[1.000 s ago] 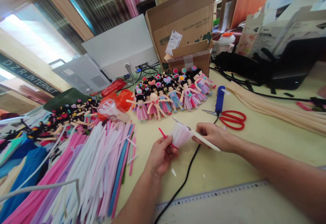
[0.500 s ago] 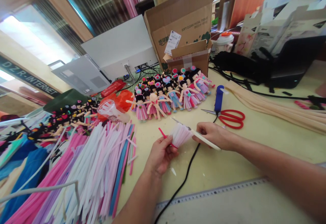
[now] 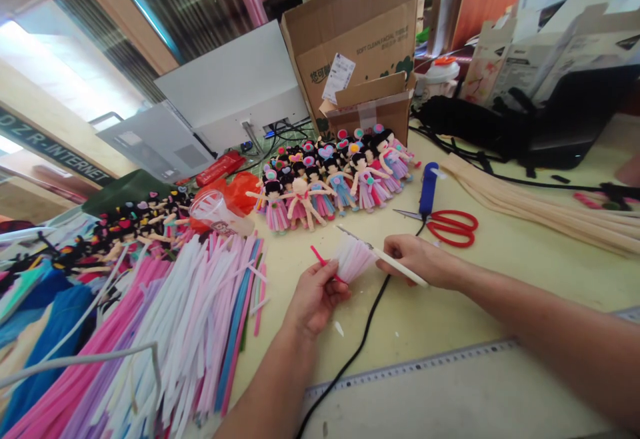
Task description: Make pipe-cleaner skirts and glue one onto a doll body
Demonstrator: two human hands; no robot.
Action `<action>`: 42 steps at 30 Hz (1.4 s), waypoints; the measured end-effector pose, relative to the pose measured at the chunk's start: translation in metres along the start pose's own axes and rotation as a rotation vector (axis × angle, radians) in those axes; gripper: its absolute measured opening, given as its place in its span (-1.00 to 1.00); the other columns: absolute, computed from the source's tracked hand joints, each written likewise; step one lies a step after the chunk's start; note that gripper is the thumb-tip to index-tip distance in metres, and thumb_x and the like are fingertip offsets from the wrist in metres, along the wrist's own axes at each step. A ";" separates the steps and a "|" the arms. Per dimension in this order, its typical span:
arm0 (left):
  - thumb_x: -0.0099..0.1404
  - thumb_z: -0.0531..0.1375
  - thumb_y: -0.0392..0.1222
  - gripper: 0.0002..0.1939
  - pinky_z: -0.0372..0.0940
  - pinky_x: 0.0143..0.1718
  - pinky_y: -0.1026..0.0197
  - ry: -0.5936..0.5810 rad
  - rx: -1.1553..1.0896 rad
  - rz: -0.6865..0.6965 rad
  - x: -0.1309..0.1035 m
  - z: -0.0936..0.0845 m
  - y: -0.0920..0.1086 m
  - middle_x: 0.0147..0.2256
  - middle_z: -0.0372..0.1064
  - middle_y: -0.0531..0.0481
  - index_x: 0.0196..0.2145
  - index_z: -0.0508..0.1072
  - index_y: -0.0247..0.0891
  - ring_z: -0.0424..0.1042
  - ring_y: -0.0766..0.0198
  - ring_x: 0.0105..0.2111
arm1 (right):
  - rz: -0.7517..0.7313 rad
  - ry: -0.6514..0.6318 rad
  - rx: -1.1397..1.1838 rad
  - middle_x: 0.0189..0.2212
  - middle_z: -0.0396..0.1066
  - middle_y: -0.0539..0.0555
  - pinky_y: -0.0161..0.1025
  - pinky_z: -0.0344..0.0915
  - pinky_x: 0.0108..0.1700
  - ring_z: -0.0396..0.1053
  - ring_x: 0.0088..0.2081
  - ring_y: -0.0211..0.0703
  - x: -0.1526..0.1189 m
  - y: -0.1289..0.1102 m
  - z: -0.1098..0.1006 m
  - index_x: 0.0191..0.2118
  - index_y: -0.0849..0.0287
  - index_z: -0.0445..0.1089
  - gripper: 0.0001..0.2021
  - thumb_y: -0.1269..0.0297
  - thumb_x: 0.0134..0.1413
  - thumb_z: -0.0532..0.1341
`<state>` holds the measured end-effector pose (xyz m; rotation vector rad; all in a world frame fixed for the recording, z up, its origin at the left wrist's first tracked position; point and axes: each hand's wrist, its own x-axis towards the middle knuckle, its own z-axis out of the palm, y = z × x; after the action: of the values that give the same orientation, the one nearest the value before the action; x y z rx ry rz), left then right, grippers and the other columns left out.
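My left hand is closed on a fanned bundle of pale pink and white pipe cleaners. A red pipe cleaner crosses the bundle at its pinched end, with one tip sticking up past my thumb. My right hand grips white-handled scissors, their metal blades lying along the far side of the bundle's splayed ends. Whether the blades are apart is too fine to make out. Small white scraps lie on the table below my hands.
Pipe cleaner dolls stand crowded in front of a cardboard box. Long coloured pipe cleaners cover the left side. Red-handled scissors and a blue-handled tool lie to the right. A black cord crosses toward a ruler.
The whole view has shifted slightly. Both hands keep nearly the same pose, with the scissors still against the bundle's ends.
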<state>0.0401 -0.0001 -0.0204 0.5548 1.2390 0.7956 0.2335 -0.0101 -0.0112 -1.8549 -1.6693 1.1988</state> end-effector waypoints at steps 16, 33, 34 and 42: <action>0.12 0.31 -0.25 -0.83 0.41 -0.46 0.31 -0.013 -0.128 0.223 0.000 -0.008 0.011 -0.59 0.43 0.06 -0.38 0.36 -0.30 0.42 0.39 -0.62 | -0.227 -0.049 -0.073 -0.53 0.20 -0.08 -0.30 0.11 -0.42 0.17 -0.47 -0.24 -0.008 0.015 -0.020 -0.37 0.10 0.13 -0.66 0.01 -0.12 0.24; -0.20 0.44 -0.30 -0.65 0.37 -0.51 0.37 -0.033 -0.085 0.259 0.003 -0.005 0.005 -0.59 0.37 0.13 -0.46 0.38 -0.33 0.36 0.46 -0.64 | -0.233 -0.003 -0.155 -0.54 0.19 -0.10 -0.33 0.04 -0.48 0.15 -0.50 -0.27 -0.013 0.009 -0.019 -0.40 0.09 0.12 -0.65 0.01 -0.14 0.27; -0.20 0.44 -0.28 -0.65 0.36 -0.53 0.37 -0.027 -0.070 0.257 0.003 -0.005 0.005 -0.59 0.37 0.12 -0.46 0.37 -0.33 0.35 0.46 -0.64 | -0.236 0.000 -0.153 -0.55 0.19 -0.10 -0.33 0.04 -0.48 0.15 -0.50 -0.27 -0.013 0.009 -0.019 -0.40 0.09 0.12 -0.65 0.00 -0.14 0.27; -0.18 0.43 -0.25 -0.65 0.33 -0.56 0.37 -0.002 -0.026 0.266 0.002 -0.005 0.005 -0.59 0.37 0.12 -0.45 0.37 -0.31 0.36 0.44 -0.64 | -0.238 0.052 -0.134 -0.56 0.22 -0.08 -0.33 0.04 -0.48 0.14 -0.51 -0.26 -0.009 0.011 -0.016 -0.44 0.10 0.14 -0.67 -0.02 -0.09 0.22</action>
<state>0.0343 0.0046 -0.0194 0.7076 1.1650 1.0319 0.2532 -0.0174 -0.0073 -1.6863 -1.9195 0.9548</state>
